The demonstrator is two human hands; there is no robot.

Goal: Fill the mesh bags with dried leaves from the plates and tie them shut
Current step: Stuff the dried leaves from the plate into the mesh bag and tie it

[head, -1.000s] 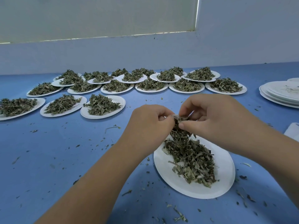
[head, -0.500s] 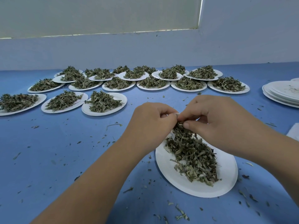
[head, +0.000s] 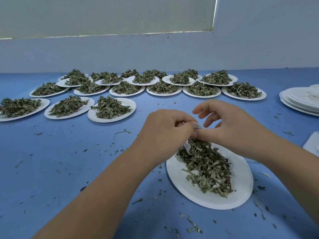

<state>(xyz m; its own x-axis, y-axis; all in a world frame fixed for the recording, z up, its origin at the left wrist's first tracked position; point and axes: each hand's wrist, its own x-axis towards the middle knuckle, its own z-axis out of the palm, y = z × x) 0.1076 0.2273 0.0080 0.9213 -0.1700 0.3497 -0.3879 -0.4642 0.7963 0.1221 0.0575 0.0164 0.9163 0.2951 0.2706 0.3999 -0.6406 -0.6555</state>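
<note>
A sheer mesh bag [head: 205, 163] stuffed with dried leaves lies slanted on a white paper plate [head: 189, 192] in front of me. Its gathered white top [head: 196, 126] sticks up between my hands. My left hand [head: 165, 130] pinches that top with closed fingers. My right hand [head: 231, 125] presses its thumb against the bag's neck while its other fingers are spread and lifted. The string, if any, is too small to make out.
Several white plates heaped with dried leaves [head: 110, 109] stand in rows across the far half of the blue table [head: 51, 169]. A stack of used plates [head: 302, 100] sits at the right edge, with white material [head: 312, 144] below it. Leaf crumbs lie scattered around.
My right hand's fingers have opened and lifted from the pinch they held before, leaving the thumb at the bag's neck. The white bag top now shows between the hands. My head moved slightly.
</note>
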